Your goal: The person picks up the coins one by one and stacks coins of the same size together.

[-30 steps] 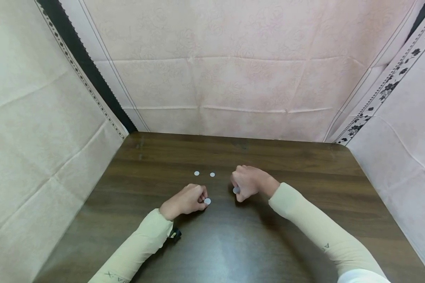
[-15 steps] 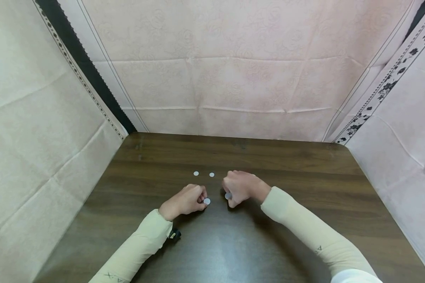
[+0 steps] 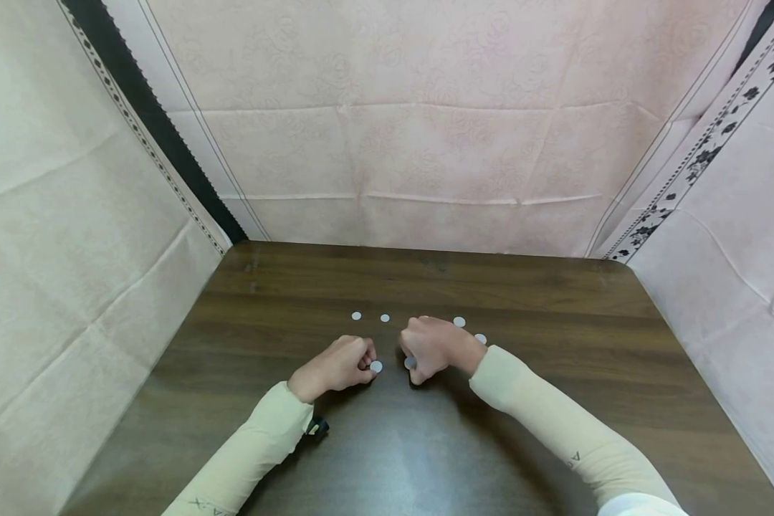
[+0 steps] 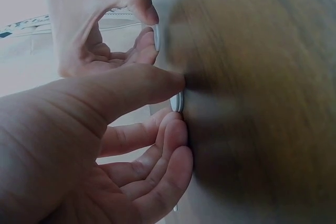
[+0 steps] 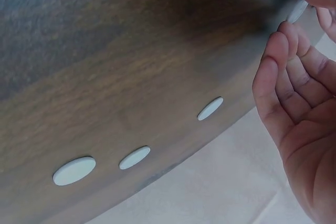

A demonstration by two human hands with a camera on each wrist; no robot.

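Note:
My left hand (image 3: 338, 367) is low over the table, pinching a small round white disc (image 3: 376, 366) between thumb and fingers. In the left wrist view that disc (image 4: 177, 102) shows edge-on near the wood, partly covered by the thumb. To its right, my right hand (image 3: 435, 349) holds another white disc (image 3: 410, 362) by its edges, with curled fingers and thumb. The right wrist view shows this disc (image 5: 297, 11) partly, at the fingertips. A narrow gap separates the two held discs.
Two white discs (image 3: 357, 315) lie side by side beyond my left hand. Beyond my right wrist lie two more, a disc (image 3: 459, 322) and a disc (image 3: 480, 338) partly behind the wrist. The brown wooden table (image 3: 529, 287) is bordered by pale cloth (image 3: 426, 158).
My right hand has moved left and slightly nearer with its disc, uncovering two discs behind its wrist. The left hand stays almost where it was.

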